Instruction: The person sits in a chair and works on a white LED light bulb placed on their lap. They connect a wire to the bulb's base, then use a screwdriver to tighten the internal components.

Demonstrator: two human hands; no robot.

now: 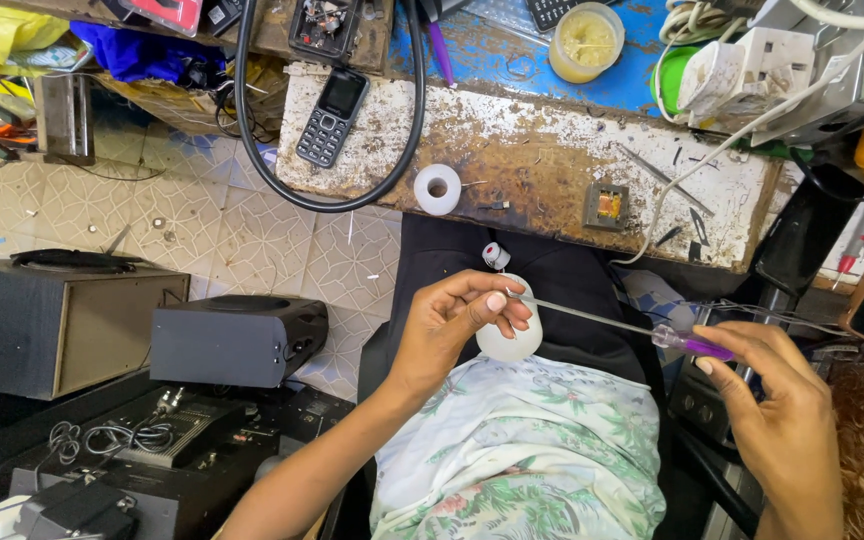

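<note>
My left hand [452, 320] grips a white bulb-shaped object [512, 340] over my lap, its small grey and red cap [495, 255] pointing toward the workbench. My right hand [772, 400] holds a long thin screwdriver [602, 320] by its purple handle [697, 345]. The metal shaft runs left and its tip meets the white object at my left fingertips.
A worn workbench [552, 170] carries a black keypad phone [332, 115], a white tape roll [438, 188], a small transformer [607, 205], a thick black cable [252, 150], a yellowish jar [585, 40] and a white power strip [752, 70]. Speaker boxes [237, 340] and electronics sit on the tiled floor at left.
</note>
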